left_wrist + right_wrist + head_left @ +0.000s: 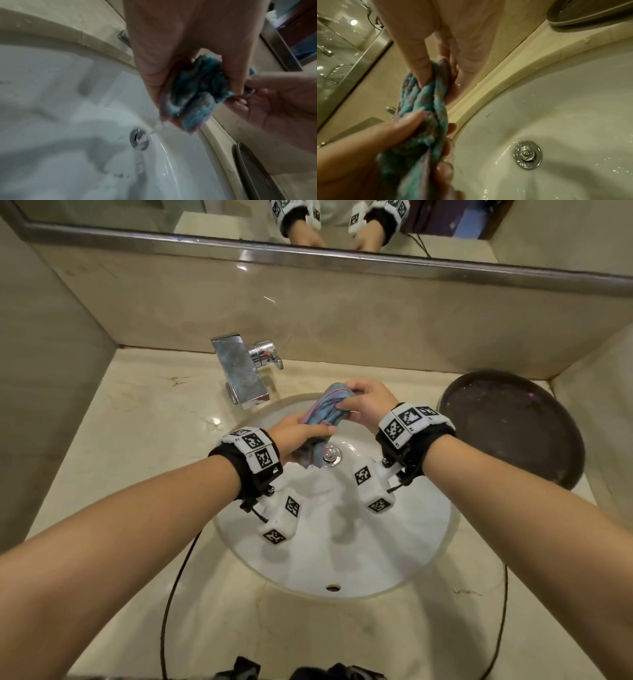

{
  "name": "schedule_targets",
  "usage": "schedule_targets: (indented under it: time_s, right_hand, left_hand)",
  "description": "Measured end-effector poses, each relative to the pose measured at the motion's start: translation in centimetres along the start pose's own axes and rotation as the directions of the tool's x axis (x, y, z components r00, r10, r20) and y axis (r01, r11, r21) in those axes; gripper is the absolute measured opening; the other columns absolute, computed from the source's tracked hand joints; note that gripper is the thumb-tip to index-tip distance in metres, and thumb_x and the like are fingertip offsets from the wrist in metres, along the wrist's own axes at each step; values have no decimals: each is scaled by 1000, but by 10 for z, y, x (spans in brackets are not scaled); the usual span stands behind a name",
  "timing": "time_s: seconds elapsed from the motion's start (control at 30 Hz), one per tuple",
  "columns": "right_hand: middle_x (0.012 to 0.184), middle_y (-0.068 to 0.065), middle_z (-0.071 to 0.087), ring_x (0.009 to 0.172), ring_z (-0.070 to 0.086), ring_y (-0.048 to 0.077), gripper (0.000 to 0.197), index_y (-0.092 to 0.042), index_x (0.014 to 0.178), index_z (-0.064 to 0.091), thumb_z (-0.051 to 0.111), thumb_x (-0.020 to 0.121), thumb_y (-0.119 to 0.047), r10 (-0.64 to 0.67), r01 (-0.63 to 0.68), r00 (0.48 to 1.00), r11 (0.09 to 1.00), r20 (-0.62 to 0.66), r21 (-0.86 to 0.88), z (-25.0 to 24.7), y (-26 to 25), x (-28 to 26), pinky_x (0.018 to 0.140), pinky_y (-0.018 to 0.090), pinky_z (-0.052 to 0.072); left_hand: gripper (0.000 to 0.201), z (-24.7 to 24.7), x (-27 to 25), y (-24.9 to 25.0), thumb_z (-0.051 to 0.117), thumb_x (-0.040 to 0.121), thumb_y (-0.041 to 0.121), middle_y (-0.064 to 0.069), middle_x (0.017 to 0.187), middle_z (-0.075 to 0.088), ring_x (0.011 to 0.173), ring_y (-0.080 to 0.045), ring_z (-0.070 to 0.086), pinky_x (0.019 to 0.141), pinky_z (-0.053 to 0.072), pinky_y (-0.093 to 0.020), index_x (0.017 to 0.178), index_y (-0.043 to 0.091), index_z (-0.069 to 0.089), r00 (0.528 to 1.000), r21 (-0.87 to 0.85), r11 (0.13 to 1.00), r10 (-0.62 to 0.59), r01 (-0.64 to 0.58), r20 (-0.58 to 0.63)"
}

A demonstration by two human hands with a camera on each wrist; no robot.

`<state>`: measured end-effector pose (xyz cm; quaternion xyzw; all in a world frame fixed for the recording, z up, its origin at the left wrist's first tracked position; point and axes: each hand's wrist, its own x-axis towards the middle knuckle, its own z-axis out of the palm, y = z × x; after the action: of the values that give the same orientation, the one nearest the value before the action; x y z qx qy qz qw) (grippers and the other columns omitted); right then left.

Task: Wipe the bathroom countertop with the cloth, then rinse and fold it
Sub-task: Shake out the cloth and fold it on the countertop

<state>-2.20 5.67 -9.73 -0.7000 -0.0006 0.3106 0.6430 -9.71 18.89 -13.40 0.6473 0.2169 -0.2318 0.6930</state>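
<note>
The left hand [296,436] has its fingers curled tight round the near end of the cloth [325,410]; the right hand [368,402] grips the far end with thumb and fingers wrapped round it; both hands hold it and neither is free. The cloth is blue with pink and purple stripes; it is bunched and twisted into a thick rope between the two hands; it looks soaked, and a thin stream of water [158,127] runs off its low end in the left wrist view. The cloth is up in the air over the back part of the sink [394,559], just above the drain [331,455] and not touching the bowl. The left hand sits lower and nearer the person; the right hand sits higher and farther back, near the tap [239,371]; both arms reach in from the front, with marked bands on the wrists. In the right wrist view the left thumb [399,127] presses flat on the twisted cloth [423,108]. The sink is white and round and set into the pale stone desk [137,422]; drops of water lie round the drain; the silver tap stands on the desk behind the bowl. A dark round tray [513,426] lies on the desk to the right of the sink; a mirror [239,217] hangs on the wall behind.
</note>
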Motion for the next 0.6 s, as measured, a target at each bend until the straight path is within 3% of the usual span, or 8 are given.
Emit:
schedule_targets:
  time_s: [0.03, 0.13, 0.23, 0.27, 0.37, 0.47, 0.53, 0.6]
  right_hand:
    - [77, 10, 56, 74, 59, 23, 33, -9, 75, 52, 47, 81, 22, 8, -8, 999, 1000, -54, 3, -2, 5, 3, 64, 27, 56]
    - [85, 12, 60, 91, 61, 32, 25, -7, 83, 55, 54, 79, 17, -27, 2, 978, 992, -207, -123, -1, 13, 10, 88, 42, 53]
    - [99, 14, 59, 94, 56, 23, 36, 5, 112, 57, 60, 77, 12, -144, 72, 968, 944, -205, -323, 2, 14, 9, 82, 28, 50]
    - [99, 12, 57, 93, 55, 20, 39, 8, 115, 55, 61, 77, 12, -146, 90, 978, 940, -149, -330, 3, 12, 6, 78, 24, 48]
    - [97, 12, 60, 88, 57, 16, 36, 13, 116, 56, 58, 80, 13, -63, 96, 991, 951, 120, -295, 6, 10, -5, 81, 16, 46]
    - [86, 8, 65, 69, 65, 2, 26, 6, 100, 63, 47, 84, 18, 46, 4, 957, 985, 285, -171, 7, 11, -11, 72, 9, 51]
    - [76, 3, 66, 59, 65, -3, 26, 5, 92, 66, 45, 83, 19, 37, -4, 978, 987, 203, -158, 8, 12, -7, 68, 9, 52]
    - [78, 3, 63, 65, 63, 1, 30, 9, 104, 62, 47, 80, 18, -86, 104, 994, 944, 72, -314, 5, 12, -3, 70, 16, 50]
  left_hand:
    - [14, 2, 1, 0, 64, 86, 20, -7, 63, 58, 50, -23, 57, 41, 45, -21, 91, 12, 54, 1000, -66, 998, -11, 12, 15]
    - [11, 9, 3, 1, 55, 92, 22, -7, 81, 57, 63, -16, 54, 54, 54, -22, 97, 11, 56, 999, -322, 946, -23, 36, 43]
    - [31, 10, 8, 1, 45, 95, 38, -9, 93, 62, 75, -16, 55, 70, 51, -23, 100, 12, 61, 999, -498, 867, 15, 8, 41]
    - [40, 9, 10, 0, 42, 94, 45, -10, 94, 61, 76, -15, 55, 70, 49, -22, 102, 12, 62, 999, -518, 855, 16, 4, 34]
    - [54, 6, 13, 1, 34, 93, 53, -4, 78, 50, 58, -7, 37, 43, 36, -11, 111, 10, 61, 996, -519, 855, 58, -14, 69]
    - [35, 2, 13, 3, 41, 96, 36, -5, 69, 40, 56, -9, 28, 43, 30, -13, 101, 6, 60, 998, -444, 896, 42, -18, 46]
    - [28, -1, 14, 3, 39, 98, 17, -5, 69, 59, 60, -10, 45, 47, 39, -13, 86, 8, 63, 1000, -436, 900, 10, -4, 11]
    - [26, -2, 11, 5, 38, 97, 7, 0, 62, 68, 55, -6, 58, 49, 47, -12, 82, 7, 60, 999, -461, 888, 6, 11, 36]
